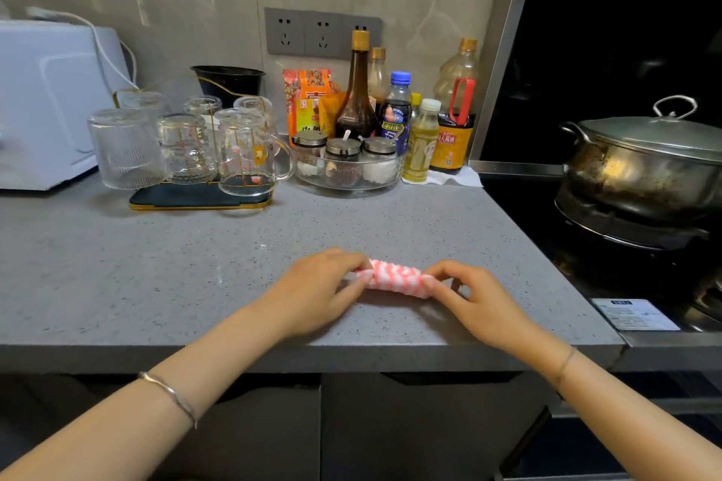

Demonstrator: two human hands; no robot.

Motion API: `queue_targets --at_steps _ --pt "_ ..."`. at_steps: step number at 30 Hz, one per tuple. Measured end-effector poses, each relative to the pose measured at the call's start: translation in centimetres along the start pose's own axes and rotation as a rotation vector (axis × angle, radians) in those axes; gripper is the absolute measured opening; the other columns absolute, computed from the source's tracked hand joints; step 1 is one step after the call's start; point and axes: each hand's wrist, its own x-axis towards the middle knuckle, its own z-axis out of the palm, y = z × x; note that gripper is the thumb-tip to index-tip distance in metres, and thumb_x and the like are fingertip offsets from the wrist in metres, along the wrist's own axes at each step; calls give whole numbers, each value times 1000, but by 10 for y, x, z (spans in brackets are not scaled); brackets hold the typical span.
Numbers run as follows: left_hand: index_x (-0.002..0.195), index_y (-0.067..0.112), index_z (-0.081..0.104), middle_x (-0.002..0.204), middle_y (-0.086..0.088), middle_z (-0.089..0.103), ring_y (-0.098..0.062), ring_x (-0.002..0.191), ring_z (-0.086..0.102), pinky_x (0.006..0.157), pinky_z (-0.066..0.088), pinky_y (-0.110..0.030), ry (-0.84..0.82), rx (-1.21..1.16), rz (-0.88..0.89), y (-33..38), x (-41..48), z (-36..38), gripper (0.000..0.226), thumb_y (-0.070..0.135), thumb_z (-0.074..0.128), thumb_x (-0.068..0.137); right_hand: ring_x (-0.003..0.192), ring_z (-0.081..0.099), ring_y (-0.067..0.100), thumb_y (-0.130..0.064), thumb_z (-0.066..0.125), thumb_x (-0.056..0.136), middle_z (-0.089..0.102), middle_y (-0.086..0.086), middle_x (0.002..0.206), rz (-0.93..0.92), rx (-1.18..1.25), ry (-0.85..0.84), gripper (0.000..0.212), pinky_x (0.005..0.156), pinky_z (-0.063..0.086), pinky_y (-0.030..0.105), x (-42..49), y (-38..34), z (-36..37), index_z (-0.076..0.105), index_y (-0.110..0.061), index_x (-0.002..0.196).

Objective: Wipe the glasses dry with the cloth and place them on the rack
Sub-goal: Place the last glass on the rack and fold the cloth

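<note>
Landmark: the rack (pixel 195 200), a dark tray with gold wire pegs at the back of the counter (pixel 136 277).

Cloth: a pink-and-white cloth (pixel 394 279), folded or rolled into a short bundle, lies on the counter well in front of the rack and to its right, near the front edge.

Left hand: the left hand (pixel 320 289) pinches the bundle's left end, fingers curled onto it.

Right hand: the right hand (pixel 476 301) pinches the right end the same way. The hands are apart, with the cloth between them.

Glasses: several clear glasses (pixel 185 148) stand upside down on the rack, in two rows. A mug (pixel 250 152) with a handle sits at the rack's front right corner.

Ribbed glass: a ribbed glass (pixel 125 148) stands upside down at the rack's left edge. I cannot tell whether it is on the tray or just off it on the counter.

Beside the rack: a white appliance (pixel 43 101) to its left, a bowl of jars (pixel 347 180) and bottles (pixel 357 90) to its right, a pot (pixel 648 164) far to its right.

Progress: no glass is in hand and none waits near the cloth, so the wiping looks finished, or nearly so. The hands seem to be folding the cloth away.

Left to do: possibly seating the ribbed glass on the rack, and putting the cloth down.
</note>
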Motion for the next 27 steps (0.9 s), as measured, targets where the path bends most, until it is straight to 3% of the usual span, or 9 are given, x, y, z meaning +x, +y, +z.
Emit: queue_targets --at_steps 2,4,7,12,15,17,19,23,27 --pt "97 29 58 92 9 64 -9 84 58 78 49 -31 39 -179 -74 3 5 -1 15 35 45 100 78 66 16 -25 58 93 72 -8 83 105 175 37 13 74 50 27 5 -6 -2 70 -23 88" --pt "92 26 61 85 8 66 -9 79 59 77 48 -31 53 -335 -149 3 16 3 16 32 49 99 62 62 1 -19 60 92 71 -3 74 215 264 53 11 60 45 11 11 -8 -2 71 -15 90" --pt "94 15 69 91 -2 72 -18 86 65 80 49 -33 49 -425 -268 -2 33 8 23 31 53 98 44 51 -2 -12 62 91 65 1 64 336 305 78 11 46 37 6 18 -5 -1 69 -4 92" --pt "95 14 72 97 -3 71 -18 90 63 81 49 -33 59 -326 -377 -10 47 19 24 34 60 94 63 53 1 -14 66 88 65 -1 73 317 49 80 10 54 41 6 32 2 2 72 -7 83" --pt "88 14 72 88 -3 69 -16 82 60 73 45 -30 55 -327 -407 -14 48 22 31 43 61 92 63 52 1 -17 64 89 62 -8 68 282 -108 25 15 58 40 18 35 6 1 66 -17 74" --pt "77 12 68 76 -8 65 -16 71 56 68 41 -30 -5 -349 -389 -16 47 20 46 55 56 90 64 52 2 -25 62 91 62 -7 68 304 -120 -19 17 56 39 16 37 5 -2 67 -16 77" --pt "80 13 65 77 -5 62 -15 70 54 66 40 -30 -98 -325 -358 -15 47 17 47 59 61 85 67 53 7 -40 63 89 63 0 73 332 -92 -72 29 59 39 16 40 2 -5 69 -11 84" --pt "90 20 51 77 6 51 -11 69 45 61 36 -27 -170 -309 -289 -9 46 12 33 43 73 82 75 50 7 -44 71 81 56 -4 88 297 -187 -214 40 61 39 14 44 -4 -5 63 -15 107" --pt "93 21 45 78 4 54 -11 67 47 59 39 -22 -141 -523 -270 -2 41 10 36 31 77 81 73 49 5 -38 73 81 59 -3 91 283 -162 -268 30 61 37 16 47 -8 -6 62 -19 102"
